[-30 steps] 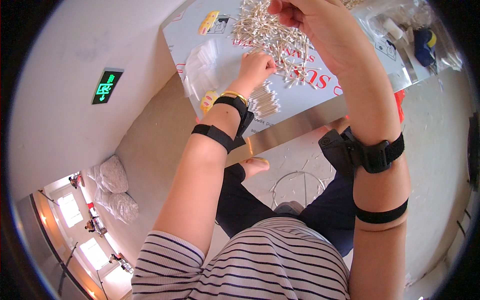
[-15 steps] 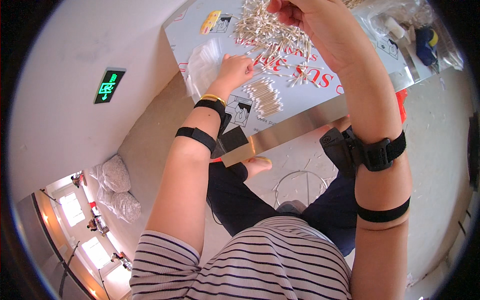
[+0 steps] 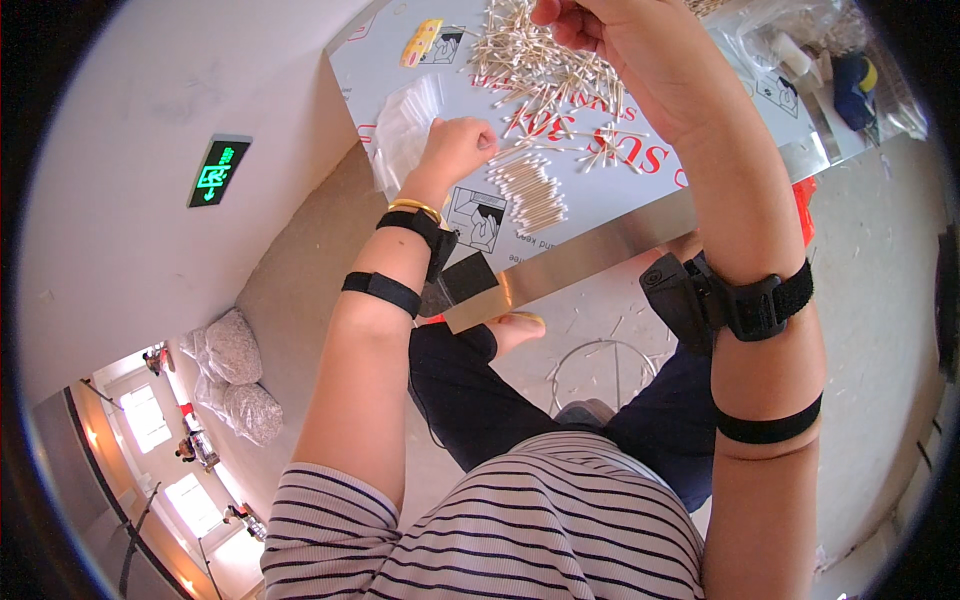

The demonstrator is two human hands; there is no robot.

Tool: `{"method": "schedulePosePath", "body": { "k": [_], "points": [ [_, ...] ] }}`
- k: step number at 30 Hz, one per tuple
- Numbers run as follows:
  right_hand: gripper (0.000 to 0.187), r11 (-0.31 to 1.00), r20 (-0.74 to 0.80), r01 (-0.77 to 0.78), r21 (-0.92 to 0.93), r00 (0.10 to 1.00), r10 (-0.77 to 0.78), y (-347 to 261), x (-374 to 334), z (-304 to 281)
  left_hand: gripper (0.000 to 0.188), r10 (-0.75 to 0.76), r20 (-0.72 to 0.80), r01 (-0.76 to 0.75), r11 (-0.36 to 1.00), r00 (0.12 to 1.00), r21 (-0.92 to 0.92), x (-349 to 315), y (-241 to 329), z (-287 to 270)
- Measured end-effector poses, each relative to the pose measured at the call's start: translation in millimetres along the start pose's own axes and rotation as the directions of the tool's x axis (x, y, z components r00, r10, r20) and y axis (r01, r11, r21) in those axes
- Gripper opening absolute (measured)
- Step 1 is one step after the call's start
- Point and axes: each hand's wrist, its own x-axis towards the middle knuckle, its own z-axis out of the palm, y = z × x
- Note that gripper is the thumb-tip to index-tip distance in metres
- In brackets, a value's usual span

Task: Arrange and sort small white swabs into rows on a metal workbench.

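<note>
Hands work over cotton swabs: the left hand (image 3: 458, 147) is curled into a fist beside a neat row of swabs (image 3: 528, 192) near the worktop's (image 3: 600, 215) front edge; the right hand (image 3: 625, 45) pinches swabs above the loose heap (image 3: 535, 55) farther back. Clear plastic bags (image 3: 405, 125) lie toward the left edge.

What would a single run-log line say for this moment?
left hand: fist by neat cotton swab row | right hand: raised above loose swab pile | surface: metal sheet
</note>
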Motion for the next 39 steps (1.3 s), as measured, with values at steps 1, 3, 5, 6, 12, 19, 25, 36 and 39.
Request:
{"method": "schedulePosePath", "body": {
  "k": [1,3,5,6,12,19,25,36,39],
  "points": [
    [0.021,1.000,-0.001,0.000,0.000,1.000,0.000,0,1,0,0.014,0.001,0.001,-0.001,1.000,1.000,0.000,2,6,0],
    [0.021,0.999,-0.014,-0.037,0.000,0.999,0.037,0,2,0,0.023,0.104,-0.179,-0.104,0.994,0.978,0.008,8,23,4],
    [0.021,1.000,-0.015,-0.022,-0.004,1.000,0.022,-2,-2,0,0.026,0.166,-0.177,-0.160,0.986,0.970,0.047,16,39,9],
    [0.022,1.000,-0.011,-0.007,-0.004,1.000,0.007,-3,-3,0,0.029,0.222,-0.172,-0.209,0.974,0.960,0.090,19,44,12],
    [0.023,0.999,-0.017,-0.021,-0.030,1.000,0.020,-6,-4,-1,0.022,0.199,-0.139,-0.176,0.971,0.970,0.164,37,61,19],
    [0.024,0.998,-0.019,-0.028,-0.048,0.999,0.027,-7,-2,-4,0.021,0.121,-0.034,-0.125,0.973,0.992,-0.193,73,80,15],
    [0.025,0.998,-0.055,-0.017,-0.054,0.998,0.014,-18,-11,-13,0.010,0.010,-0.161,-0.005,1.000,0.987,0.030,74,69,7],
    [0.024,1.000,-0.022,-0.003,-0.020,1.000,0.003,-16,-9,-10,0.010,0.180,-0.046,-0.167,0.965,0.983,0.204,41,41,9],
    [0.025,0.999,-0.046,-0.038,-0.018,0.998,0.037,-21,-11,-6,0.011,0.173,-0.090,-0.149,0.963,0.981,0.227,39,39,6]
  ]
}}
